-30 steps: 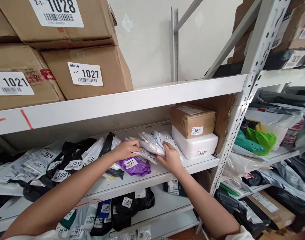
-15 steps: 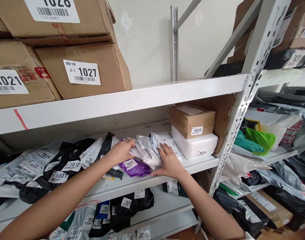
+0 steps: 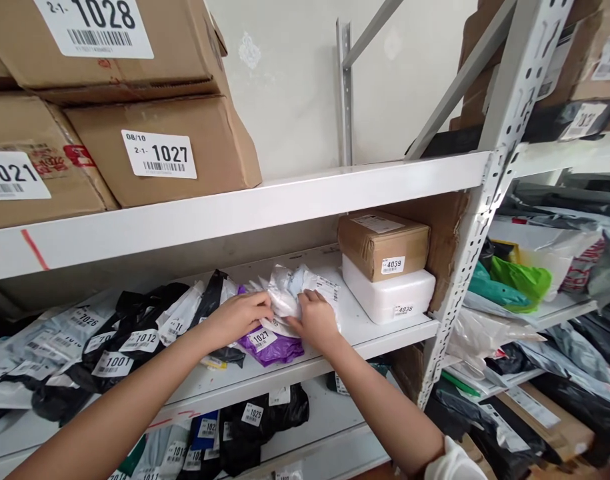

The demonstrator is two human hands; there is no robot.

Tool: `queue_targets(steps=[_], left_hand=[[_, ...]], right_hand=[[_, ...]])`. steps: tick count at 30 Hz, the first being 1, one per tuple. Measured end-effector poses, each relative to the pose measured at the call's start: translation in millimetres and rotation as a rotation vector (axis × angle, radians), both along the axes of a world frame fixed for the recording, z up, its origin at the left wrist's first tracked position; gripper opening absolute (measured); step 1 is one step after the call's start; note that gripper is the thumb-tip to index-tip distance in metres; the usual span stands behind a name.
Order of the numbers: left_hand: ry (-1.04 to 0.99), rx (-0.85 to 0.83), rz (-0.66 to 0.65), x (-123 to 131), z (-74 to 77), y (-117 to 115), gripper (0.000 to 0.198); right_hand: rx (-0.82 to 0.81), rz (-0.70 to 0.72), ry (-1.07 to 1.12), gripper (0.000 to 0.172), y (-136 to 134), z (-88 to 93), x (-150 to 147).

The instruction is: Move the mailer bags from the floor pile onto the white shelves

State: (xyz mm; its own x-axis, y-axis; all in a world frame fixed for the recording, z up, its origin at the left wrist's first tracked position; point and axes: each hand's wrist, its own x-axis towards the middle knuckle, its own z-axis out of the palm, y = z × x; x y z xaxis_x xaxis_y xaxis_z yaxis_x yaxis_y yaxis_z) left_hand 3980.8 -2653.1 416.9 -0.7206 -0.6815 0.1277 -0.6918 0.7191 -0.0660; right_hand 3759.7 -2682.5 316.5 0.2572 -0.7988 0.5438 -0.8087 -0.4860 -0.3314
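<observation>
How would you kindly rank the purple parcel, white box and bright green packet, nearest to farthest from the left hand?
1. Purple parcel, close beside the left hand.
2. White box, right, same shelf.
3. Bright green packet, farther right, neighbouring rack.

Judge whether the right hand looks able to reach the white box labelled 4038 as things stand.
Probably yes: nothing tall stands between the right hand and the white box, though that hand would first need to release the white packets.

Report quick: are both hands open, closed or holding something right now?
Left hand: closed, holding the white packets at their left side.
Right hand: closed, holding the same packets at their right side.
</observation>
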Motion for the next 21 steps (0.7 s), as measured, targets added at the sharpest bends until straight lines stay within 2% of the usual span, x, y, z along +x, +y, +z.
queue_targets(steps=[3,4,7,8,10,12,15,16,19,21], left_hand=[[-0.007,-0.002,0.099,-10.8,11.9,19.4,0.015],[0.006,0.0,0.139,-14.6,11.5,28.6,0.019],[0.031,-0.027,0.215,-22.0,-3.5,52.3,0.073],[0.015,-0.051,0.219,-22.2,-10.7,55.4,0.079],[-0.032,-0.113,0.212,-18.3,-21.9,51.6,0.064],[-0.064,-0.16,0.226,-8.9,-23.6,37.4,0.055],[-0.06,-0.138,0.279,10.0,-7.1,14.2,0.052],[-0.055,-0.058,0.284,15.4,1.7,9.7,0.049],[-0.06,0.32,0.255,20.9,28.9,6.7,0.042],[-0.026,0.418,0.264,11.9,41.7,5.5,0.043]], right_hand=[[0.014,0.147,-0.081,0.065,-5.0,2.7,-10.1],[0.028,0.181,-0.134,0.072,-8.3,1.5,-18.4],[0.112,0.155,-0.212,0.1,-21.7,-7.0,-47.0],[0.152,0.135,-0.195,0.108,-26.3,-10.6,-54.9],[0.223,0.147,-0.134,0.117,-34.0,-16.7,-65.4],[0.254,0.211,-0.101,0.114,-38.6,-20.0,-70.2],[0.249,0.286,-0.144,0.1,-41.4,-20.4,-73.8],[0.248,0.313,-0.172,0.097,-42.1,-20.1,-75.2],[0.247,0.411,-0.241,0.091,-45.6,-19.9,-80.4],[0.262,0.469,-0.261,0.092,-49.2,-20.8,-83.5]])
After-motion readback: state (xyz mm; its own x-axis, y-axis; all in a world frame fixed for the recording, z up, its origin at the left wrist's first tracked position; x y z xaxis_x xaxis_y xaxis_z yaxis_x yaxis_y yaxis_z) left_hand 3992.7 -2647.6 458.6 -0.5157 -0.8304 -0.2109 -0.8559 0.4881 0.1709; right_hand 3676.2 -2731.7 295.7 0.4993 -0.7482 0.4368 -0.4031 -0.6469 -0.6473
